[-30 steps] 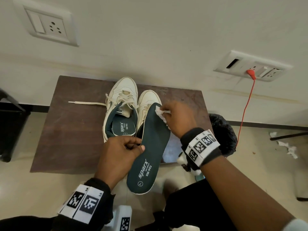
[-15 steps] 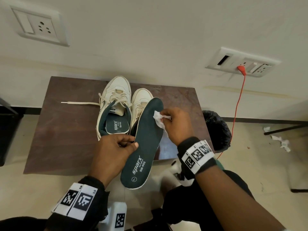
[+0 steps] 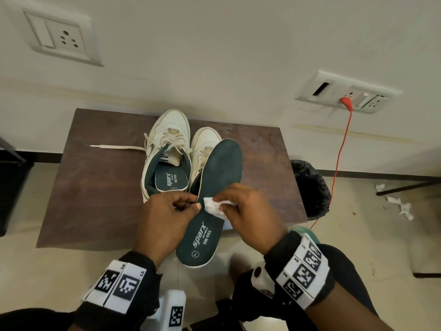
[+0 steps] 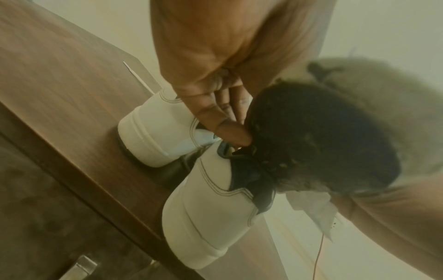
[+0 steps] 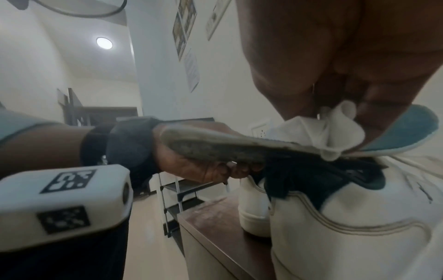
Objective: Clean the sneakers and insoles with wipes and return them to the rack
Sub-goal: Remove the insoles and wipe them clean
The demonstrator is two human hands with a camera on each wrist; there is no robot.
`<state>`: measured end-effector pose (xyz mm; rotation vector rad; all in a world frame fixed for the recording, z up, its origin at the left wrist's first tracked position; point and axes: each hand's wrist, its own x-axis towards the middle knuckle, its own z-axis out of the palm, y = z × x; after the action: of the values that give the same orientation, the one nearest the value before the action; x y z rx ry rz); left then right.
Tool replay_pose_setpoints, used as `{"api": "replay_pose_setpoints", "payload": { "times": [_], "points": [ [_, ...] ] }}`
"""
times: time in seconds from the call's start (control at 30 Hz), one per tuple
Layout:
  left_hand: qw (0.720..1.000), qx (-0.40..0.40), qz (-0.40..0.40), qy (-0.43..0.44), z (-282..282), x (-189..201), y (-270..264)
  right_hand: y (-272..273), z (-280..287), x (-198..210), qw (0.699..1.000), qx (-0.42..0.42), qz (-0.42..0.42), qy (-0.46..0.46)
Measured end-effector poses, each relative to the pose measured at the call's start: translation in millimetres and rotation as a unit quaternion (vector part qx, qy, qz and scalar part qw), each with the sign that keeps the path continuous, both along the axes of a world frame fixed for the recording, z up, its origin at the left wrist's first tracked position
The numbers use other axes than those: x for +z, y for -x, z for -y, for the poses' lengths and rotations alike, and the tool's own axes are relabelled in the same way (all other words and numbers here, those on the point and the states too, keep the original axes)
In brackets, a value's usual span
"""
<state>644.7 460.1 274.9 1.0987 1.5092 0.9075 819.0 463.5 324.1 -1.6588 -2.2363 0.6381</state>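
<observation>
Head view: the left hand (image 3: pixel 164 218) grips the dark green Sparx insole (image 3: pixel 214 199) by its edge, holding it above the two white sneakers (image 3: pixel 167 149) on the brown desk (image 3: pixel 100 187). The right hand (image 3: pixel 248 211) pinches a crumpled white wipe (image 3: pixel 213 206) against the insole's middle.

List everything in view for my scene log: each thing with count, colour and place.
Sneakers: two, white, side by side on table.
Insole: one loose, dark green, held over the right-side sneaker; another sits in the left-side one.
Wipe: one, white, on held insole.
Table: one, brown, by wall.
Bin: one, black liner, right of table.
Cable: one, red, plugged into wall socket.
Left hand: grips insole's edge.
Right hand: pinches wipe.
</observation>
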Motion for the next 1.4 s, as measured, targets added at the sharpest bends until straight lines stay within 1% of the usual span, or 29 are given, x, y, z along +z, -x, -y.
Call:
{"api": "replay_pose_setpoints", "payload": {
  "times": [0.07,0.13,0.2,0.27,0.43,0.53,0.6,0.67,0.73,0.8,0.93,1.0,1.07,1.2,1.3,1.4],
  "points": [
    [1.0,0.004,0.003,-0.008,1,1,-2,-1,-11,-5,0.999,-0.044,0.011,-0.027],
    [1.0,0.008,-0.002,-0.02,3,4,-3,0,-24,-9,0.995,-0.094,0.017,-0.029],
    [0.999,0.015,-0.009,-0.027,4,6,-5,3,-31,-9,0.994,-0.107,0.023,-0.019],
    [0.999,0.029,-0.012,-0.038,3,6,-6,8,-27,-6,0.996,-0.088,0.028,-0.005],
    [0.995,0.044,-0.039,-0.083,2,2,-11,18,12,10,1.0,-0.006,-0.002,0.025],
    [0.993,0.06,-0.039,-0.099,3,1,-14,24,24,12,0.999,0.033,0.002,0.034],
    [0.992,0.068,-0.039,-0.102,2,1,-15,25,19,10,1.0,0.011,0.006,0.018],
    [0.99,0.065,-0.051,-0.112,3,2,-16,23,7,4,0.999,-0.037,0.009,-0.008],
    [0.989,0.054,-0.066,-0.12,3,2,-15,21,-7,1,0.996,-0.078,0.03,-0.018],
    [0.991,0.036,-0.079,-0.106,6,2,-10,23,-15,-2,0.995,-0.09,0.038,-0.019],
    [0.995,-0.022,-0.086,-0.042,25,6,6,26,-13,-4,0.994,-0.092,0.053,-0.005],
    [0.997,-0.039,-0.069,-0.012,33,11,10,25,-12,-3,0.994,-0.095,0.048,-0.003],
    [0.999,-0.037,-0.038,0.008,38,14,9,24,-10,-2,0.995,-0.086,0.051,-0.004],
    [1.0,-0.013,-0.023,0.003,41,14,4,24,15,4,0.997,-0.057,0.044,0.005],
    [0.999,-0.012,-0.038,-0.014,40,14,1,29,43,8,0.999,-0.007,0.028,0.027],
    [0.998,-0.017,-0.054,-0.031,41,14,-1,30,47,8,0.998,0.012,0.034,0.041]
  ]
}}
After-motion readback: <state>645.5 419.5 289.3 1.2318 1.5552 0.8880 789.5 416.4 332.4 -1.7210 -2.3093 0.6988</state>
